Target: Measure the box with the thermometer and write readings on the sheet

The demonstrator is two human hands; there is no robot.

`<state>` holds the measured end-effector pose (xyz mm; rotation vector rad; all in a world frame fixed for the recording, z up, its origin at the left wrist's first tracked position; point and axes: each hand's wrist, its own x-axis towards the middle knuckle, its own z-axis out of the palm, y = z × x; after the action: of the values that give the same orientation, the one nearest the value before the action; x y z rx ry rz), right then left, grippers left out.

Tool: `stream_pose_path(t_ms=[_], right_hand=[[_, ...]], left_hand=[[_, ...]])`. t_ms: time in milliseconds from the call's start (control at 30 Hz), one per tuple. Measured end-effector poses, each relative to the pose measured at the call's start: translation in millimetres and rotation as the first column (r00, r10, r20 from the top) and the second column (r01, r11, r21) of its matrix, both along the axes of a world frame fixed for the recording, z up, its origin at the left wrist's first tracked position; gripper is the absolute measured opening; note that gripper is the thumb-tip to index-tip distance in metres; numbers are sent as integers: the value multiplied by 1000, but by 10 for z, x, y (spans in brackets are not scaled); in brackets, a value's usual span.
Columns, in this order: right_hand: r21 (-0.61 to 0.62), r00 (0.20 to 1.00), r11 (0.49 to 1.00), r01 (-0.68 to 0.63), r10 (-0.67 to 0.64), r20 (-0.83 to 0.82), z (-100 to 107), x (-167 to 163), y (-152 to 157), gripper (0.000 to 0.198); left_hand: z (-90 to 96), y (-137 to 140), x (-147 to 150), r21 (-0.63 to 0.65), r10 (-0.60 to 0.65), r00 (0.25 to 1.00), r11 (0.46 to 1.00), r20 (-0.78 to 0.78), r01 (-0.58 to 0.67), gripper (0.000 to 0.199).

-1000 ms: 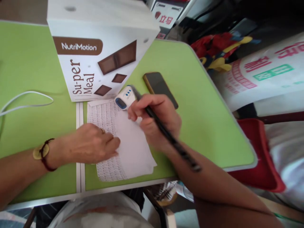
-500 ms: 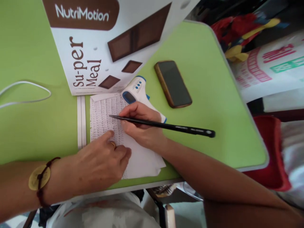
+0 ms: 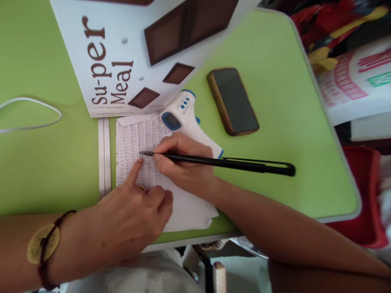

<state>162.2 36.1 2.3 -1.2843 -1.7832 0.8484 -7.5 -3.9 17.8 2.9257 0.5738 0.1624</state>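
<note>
My right hand (image 3: pixel 185 165) is closed around a slim black pen (image 3: pixel 244 163), its tip on a sheet of paper (image 3: pixel 189 209) covered in small rows of handwriting. The pen's long clip points off to the right. My left hand (image 3: pixel 137 215) lies over the paper's lower left part. One of its fingers is stretched out, the tip just below the pen tip; the others are bent, and it holds nothing. A white and blue infrared thermometer (image 3: pixel 191 124) lies beside my right hand, partly over the paper and partly hidden by the hand.
A white box (image 3: pixel 116 44) printed with chocolate bars stands behind the paper. A phone (image 3: pixel 235 101) in a brown case lies on the green table (image 3: pixel 290 134). At left is a white cable (image 3: pixel 56 110). A red container (image 3: pixel 365 195) and a printed bag (image 3: pixel 351 81) are beyond the right edge.
The view has shifted slightly and come closer. My left hand's outstretched finger has moved up the page, nearer the pen tip. The pen has rolled, so its clip now shows.
</note>
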Motion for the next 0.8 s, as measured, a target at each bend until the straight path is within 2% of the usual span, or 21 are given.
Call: stream_pose_path(t_ms=[233, 567, 800], right_hand=[[15, 999, 1000, -16, 16, 51, 10, 8, -4, 12], [45, 996, 999, -25, 21, 90, 14, 2, -3, 12], [14, 993, 1000, 6, -7, 119, 45, -19, 5, 11]], left_hand=[[22, -14, -5, -9, 18, 1000, 1000, 18, -18, 29], [81, 35, -7, -17, -30, 999, 999, -38, 29, 35], [54, 33, 10, 13, -5, 1000, 1000, 2, 5, 29]])
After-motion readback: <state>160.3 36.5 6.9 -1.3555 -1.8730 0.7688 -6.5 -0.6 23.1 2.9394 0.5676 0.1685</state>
